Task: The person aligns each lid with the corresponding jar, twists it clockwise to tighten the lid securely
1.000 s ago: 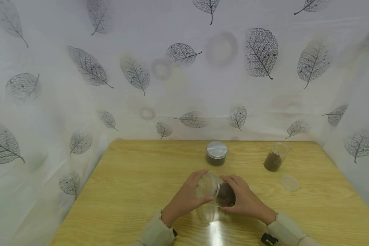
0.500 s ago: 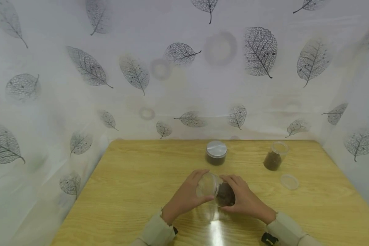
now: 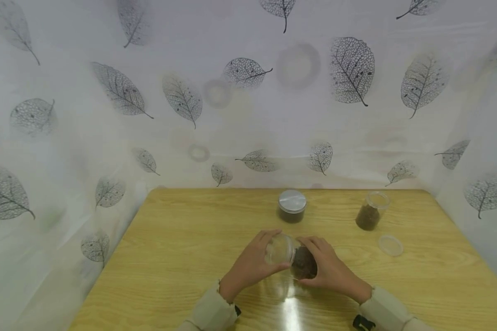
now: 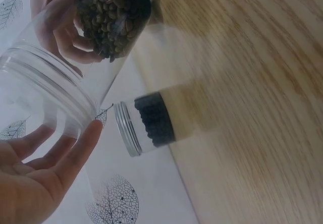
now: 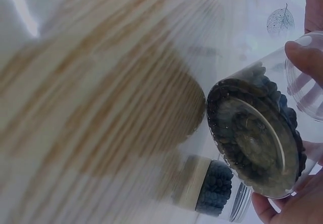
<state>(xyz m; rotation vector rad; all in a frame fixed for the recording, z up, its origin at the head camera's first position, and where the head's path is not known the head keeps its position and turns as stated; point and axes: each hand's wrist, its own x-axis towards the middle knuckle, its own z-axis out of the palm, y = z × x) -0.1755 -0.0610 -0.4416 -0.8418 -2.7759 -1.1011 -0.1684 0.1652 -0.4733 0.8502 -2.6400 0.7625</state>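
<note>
My right hand (image 3: pixel 331 266) grips a clear jar (image 5: pixel 257 138) of dark coffee beans (image 4: pixel 113 19) near its base. The jar is tilted low over the table, its mouth toward the left, and the beans lie in the bottom end. My left hand (image 3: pixel 250 262) holds a clear, empty-looking container (image 3: pixel 278 250), thumb and fingers around its sides. Its rim meets the mouth of the bean jar; whether the two are pressed together I cannot tell. In the left wrist view the left fingers (image 4: pixel 75 156) lie against the clear wall below the ridged rims.
Behind the hands stands a jar with a silver lid (image 3: pixel 291 204) and dark contents. Farther right is an uncovered clear jar (image 3: pixel 368 214), partly filled with brown contents, and a clear round lid (image 3: pixel 390 245) lies beside it. A leaf-patterned curtain (image 3: pixel 248 115) borders the wooden table (image 3: pixel 182 239).
</note>
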